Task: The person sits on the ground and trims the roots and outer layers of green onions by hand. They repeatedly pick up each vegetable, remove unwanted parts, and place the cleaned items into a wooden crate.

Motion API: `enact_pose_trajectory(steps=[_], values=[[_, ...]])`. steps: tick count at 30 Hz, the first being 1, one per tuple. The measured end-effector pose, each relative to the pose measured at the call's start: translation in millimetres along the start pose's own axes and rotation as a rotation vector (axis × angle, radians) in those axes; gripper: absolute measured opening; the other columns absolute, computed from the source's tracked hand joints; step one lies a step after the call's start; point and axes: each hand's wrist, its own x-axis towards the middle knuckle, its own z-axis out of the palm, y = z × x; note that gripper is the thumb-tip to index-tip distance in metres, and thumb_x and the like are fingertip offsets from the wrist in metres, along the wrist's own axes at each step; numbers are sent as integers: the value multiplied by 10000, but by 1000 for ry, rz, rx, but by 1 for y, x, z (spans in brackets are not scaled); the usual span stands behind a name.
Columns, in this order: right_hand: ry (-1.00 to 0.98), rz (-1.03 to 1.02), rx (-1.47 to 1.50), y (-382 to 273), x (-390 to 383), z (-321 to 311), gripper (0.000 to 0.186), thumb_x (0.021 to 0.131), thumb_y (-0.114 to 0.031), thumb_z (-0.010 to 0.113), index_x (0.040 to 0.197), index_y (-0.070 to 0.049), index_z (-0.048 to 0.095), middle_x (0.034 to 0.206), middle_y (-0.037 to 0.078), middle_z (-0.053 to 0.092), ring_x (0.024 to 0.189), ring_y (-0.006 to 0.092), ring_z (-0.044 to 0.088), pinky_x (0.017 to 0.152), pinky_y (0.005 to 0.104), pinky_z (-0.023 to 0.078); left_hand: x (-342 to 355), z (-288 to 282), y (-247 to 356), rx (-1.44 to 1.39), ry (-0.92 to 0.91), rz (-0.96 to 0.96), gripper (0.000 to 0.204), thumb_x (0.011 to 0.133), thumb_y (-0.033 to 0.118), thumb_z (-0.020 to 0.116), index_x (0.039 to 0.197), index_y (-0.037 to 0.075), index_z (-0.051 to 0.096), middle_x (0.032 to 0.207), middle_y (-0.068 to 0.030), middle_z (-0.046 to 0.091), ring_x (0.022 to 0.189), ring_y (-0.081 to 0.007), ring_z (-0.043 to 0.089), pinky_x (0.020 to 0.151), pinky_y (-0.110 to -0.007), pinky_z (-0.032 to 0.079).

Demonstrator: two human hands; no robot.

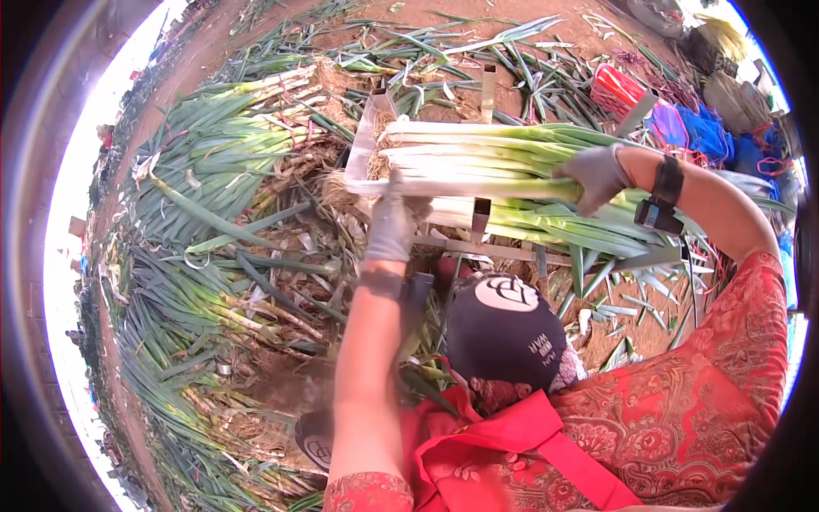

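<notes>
Both my hands wear grey gloves and hold one long green onion (478,187) lying crosswise in front of me. My left hand (392,224) is closed around its white end, close to the roots. Farther right, my right hand (597,177) grips the same onion where the white turns green. Just behind it, a row of trimmed green onions (486,141) rests in a metal frame (503,251), roots toward a flat metal end plate (372,128). More stalks show below the held onion, partly covered by it.
Untrimmed green onions with dry roots (230,136) lie heaped along the left side. Metal posts (488,92) stand up from the frame. Loose leaves (533,81) litter the brown ground. Red string (616,90) and blue plastic (704,135) lie at the far right.
</notes>
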Motion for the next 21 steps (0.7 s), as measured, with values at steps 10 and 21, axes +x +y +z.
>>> enact_pose_trajectory(steps=[10, 21], values=[[-105, -102, 202, 60, 102, 108, 585, 726, -369, 774, 1141, 23, 646, 931, 169, 724, 853, 292, 693, 765, 398, 541, 73, -32, -83, 106, 344, -137, 450, 890, 446, 694, 1061, 37, 617, 852, -79, 676, 583, -177, 642, 442, -300, 535], [-141, 127, -537, -18, 124, 107, 468, 879, -372, 593, 1095, 35, 677, 945, 159, 727, 835, 329, 722, 650, 449, 543, 101, -60, -100, 815, 407, -199, 668, 839, 503, 583, 1031, -129, 685, 1062, -336, 669, 1056, -431, 653, 924, -451, 487]])
